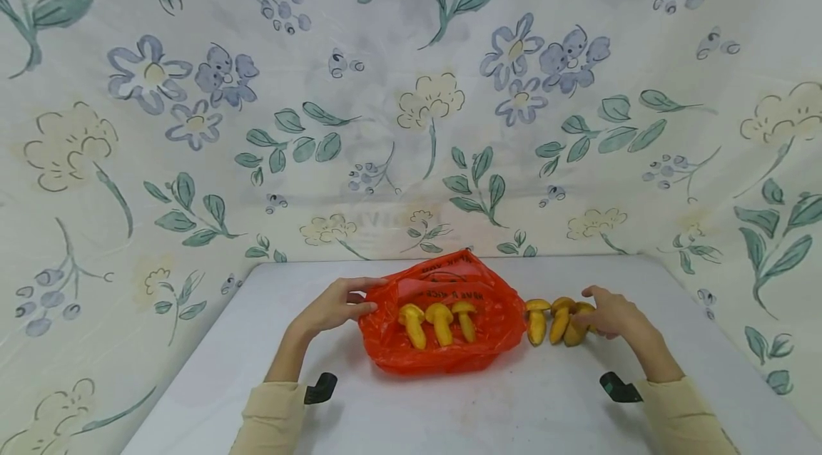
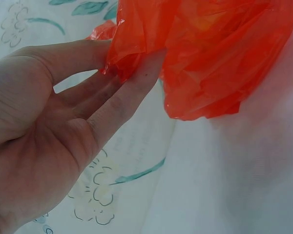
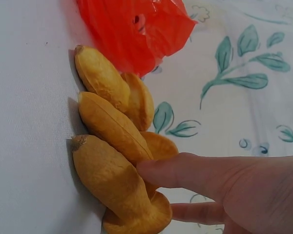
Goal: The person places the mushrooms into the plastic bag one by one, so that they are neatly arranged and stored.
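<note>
A red plastic bag (image 1: 443, 362) lies on its side with its mouth toward me. Inside its opening are three yellow-brown mushrooms (image 1: 439, 323), set side by side. My left hand (image 1: 330, 309) pinches the bag's left edge between thumb and fingers; in the left wrist view the film (image 2: 141, 29) partly covers the fingertips. Right of the bag, three more mushrooms (image 1: 536, 323) stand in a row. Around the rightmost mushroom (image 3: 112, 175) of that row reaches my right hand (image 1: 613, 316), its thumb touching the stem and a finger beyond the cap, fingers fairly straight.
All of this lies on a white table (image 1: 462, 416). Behind it and at both sides hangs a floral-patterned cloth (image 1: 385, 120). Dark wrist-camera pieces (image 1: 321, 389) stick out by both wrists.
</note>
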A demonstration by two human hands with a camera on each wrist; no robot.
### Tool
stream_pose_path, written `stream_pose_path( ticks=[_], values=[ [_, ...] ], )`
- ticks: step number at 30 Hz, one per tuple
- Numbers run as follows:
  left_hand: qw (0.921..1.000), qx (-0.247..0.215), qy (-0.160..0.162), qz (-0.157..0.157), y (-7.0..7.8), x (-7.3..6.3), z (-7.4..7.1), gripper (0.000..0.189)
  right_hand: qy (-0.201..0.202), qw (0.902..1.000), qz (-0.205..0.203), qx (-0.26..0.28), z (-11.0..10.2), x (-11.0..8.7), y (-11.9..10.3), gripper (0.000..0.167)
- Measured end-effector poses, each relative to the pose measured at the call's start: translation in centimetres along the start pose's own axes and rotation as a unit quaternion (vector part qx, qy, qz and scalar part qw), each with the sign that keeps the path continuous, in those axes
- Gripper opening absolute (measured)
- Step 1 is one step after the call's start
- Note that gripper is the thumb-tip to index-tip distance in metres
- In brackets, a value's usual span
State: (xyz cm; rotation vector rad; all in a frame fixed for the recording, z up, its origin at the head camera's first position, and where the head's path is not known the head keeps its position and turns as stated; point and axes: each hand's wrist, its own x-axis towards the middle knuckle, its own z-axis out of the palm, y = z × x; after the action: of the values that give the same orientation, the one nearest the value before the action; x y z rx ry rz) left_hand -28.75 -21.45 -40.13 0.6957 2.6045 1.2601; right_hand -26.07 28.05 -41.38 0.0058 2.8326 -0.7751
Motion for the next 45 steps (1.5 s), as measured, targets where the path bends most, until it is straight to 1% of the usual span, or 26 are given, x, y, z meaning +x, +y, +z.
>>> stream_pose_path(
  ticks=[5,11,15,22,31,37,42,45],
  values=[
    [1.0,-0.004,-0.003,0.002,0.1,0.0,0.0,0.047,0.002,0.9999,-0.009,-0.007,-0.2,-0.1,0.0,0.065],
    [1.0,-0.002,-0.005,0.007,0.0,0.1,0.0,0.047,-0.005,0.9999,-0.01,-0.007,-0.4,0.0,0.0,0.053],
    [1.0,-0.004,-0.005,0.007,0.2,0.1,0.0,0.047,-0.003,0.9999,-0.009,-0.007,-0.4,0.2,0.2,0.045],
    [0.9999,-0.011,-0.006,0.009,0.4,0.0,0.0,0.047,0.011,0.9996,-0.02,-0.014,-0.4,0.5,0.8,0.04],
    [0.9999,0.002,-0.006,0.009,0.1,-0.1,0.0,0.046,0.039,0.9983,-0.032,-0.029,-0.2,0.6,1.1,0.037],
    [0.9999,0.006,-0.006,0.013,0.1,0.0,0.0,0.045,0.037,0.9979,-0.037,-0.039,-0.3,0.5,1.1,0.038],
    [0.9999,0.007,-0.007,0.014,-0.1,0.1,0.0,0.045,0.031,0.9985,-0.027,-0.037,-0.7,0.0,0.9,0.053],
    [0.9999,0.004,-0.008,0.011,-0.2,0.2,0.0,0.046,0.029,0.9992,-0.016,-0.02,-0.9,-0.4,0.8,0.062]
  ],
)
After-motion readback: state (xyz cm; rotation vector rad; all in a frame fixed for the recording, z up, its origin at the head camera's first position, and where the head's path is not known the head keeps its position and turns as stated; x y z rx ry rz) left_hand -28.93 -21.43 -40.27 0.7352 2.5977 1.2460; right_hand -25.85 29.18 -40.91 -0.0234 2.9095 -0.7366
